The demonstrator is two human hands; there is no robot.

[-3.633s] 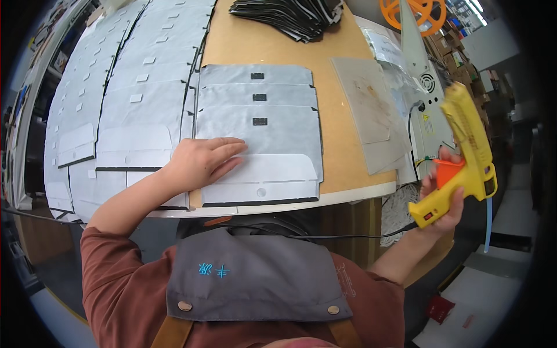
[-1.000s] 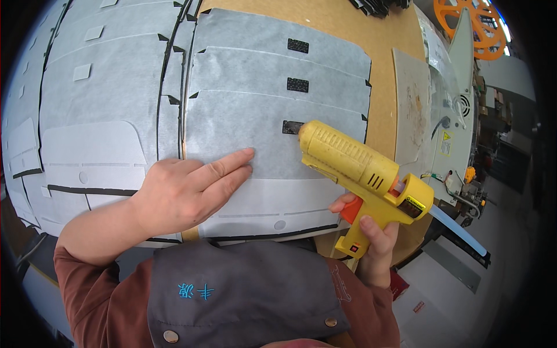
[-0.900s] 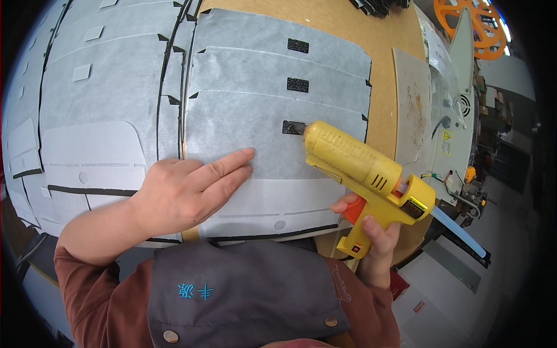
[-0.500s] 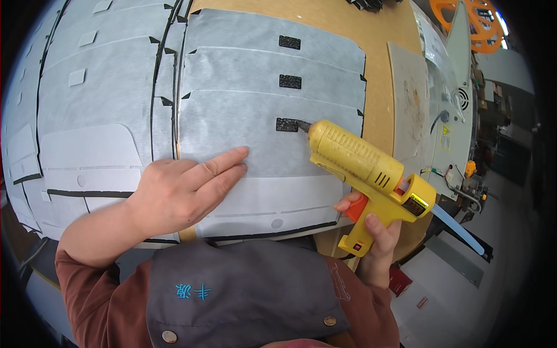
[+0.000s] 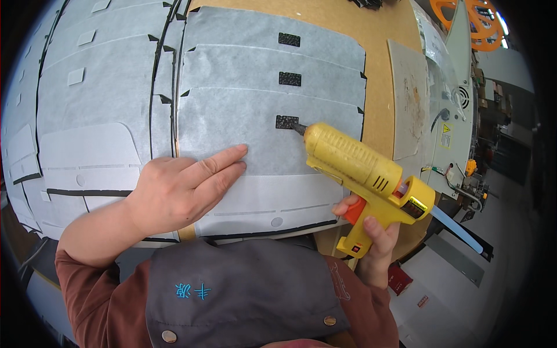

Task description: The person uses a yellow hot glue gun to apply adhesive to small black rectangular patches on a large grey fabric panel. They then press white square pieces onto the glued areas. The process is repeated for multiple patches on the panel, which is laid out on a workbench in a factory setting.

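Note:
In my right hand (image 5: 377,235) is a yellow hot glue gun (image 5: 354,156), its grip wrapped by my fingers near the orange trigger. A pale glue stick (image 5: 458,229) sticks out of its rear. The dark nozzle touches or hovers just over the right end of a small black rectangular patch (image 5: 284,122) on the nearest grey-white fabric panel (image 5: 232,122); I cannot tell which. My left hand (image 5: 174,188) rests on that panel's left side, two fingers stretched out flat and holding nothing. Farther away are two more black patches, a middle one (image 5: 290,79) and a far one (image 5: 289,39).
Stacked panels (image 5: 104,104) with small white rectangles lie to the left. A brown work table (image 5: 380,104) shows behind, with a stained flat board (image 5: 409,98) at its right. Beyond stand a machine (image 5: 452,122) with wires and an orange spool (image 5: 476,23).
The glue gun has shifted slightly left, its nozzle moving a little along the nearest black patch. My left hand stays in nearly the same place.

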